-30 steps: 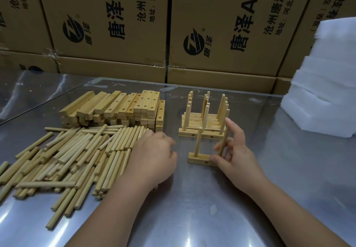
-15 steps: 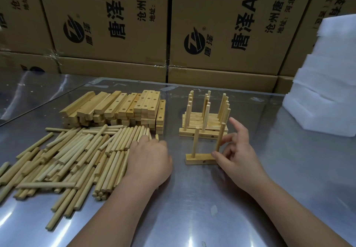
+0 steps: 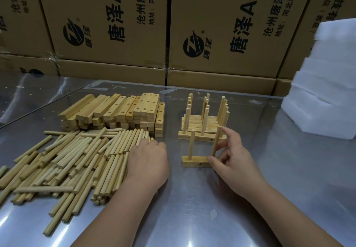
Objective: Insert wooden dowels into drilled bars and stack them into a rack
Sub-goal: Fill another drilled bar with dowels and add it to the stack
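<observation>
Mid-surface, just in front of rack (image 3: 202, 131): bar (image 3: 194, 161). Pinching end dowel (image 3: 216, 140) with right hand (image 3: 235, 160); hold vertical, press fully home, brace bar with thumb. Grip of left hand (image 3: 148, 160) on dowel pile (image 3: 67, 160) hidden, cannot tell.

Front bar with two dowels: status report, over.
Left hand on the loose dowels, grip hidden. Right hand holds the right dowel upright in the bar; left dowel stands in it. Nothing in the way.

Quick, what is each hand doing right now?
Left hand: rests on the loose dowels; a grip cannot be told.
Right hand: holds the upright dowel standing in the bar.
</observation>
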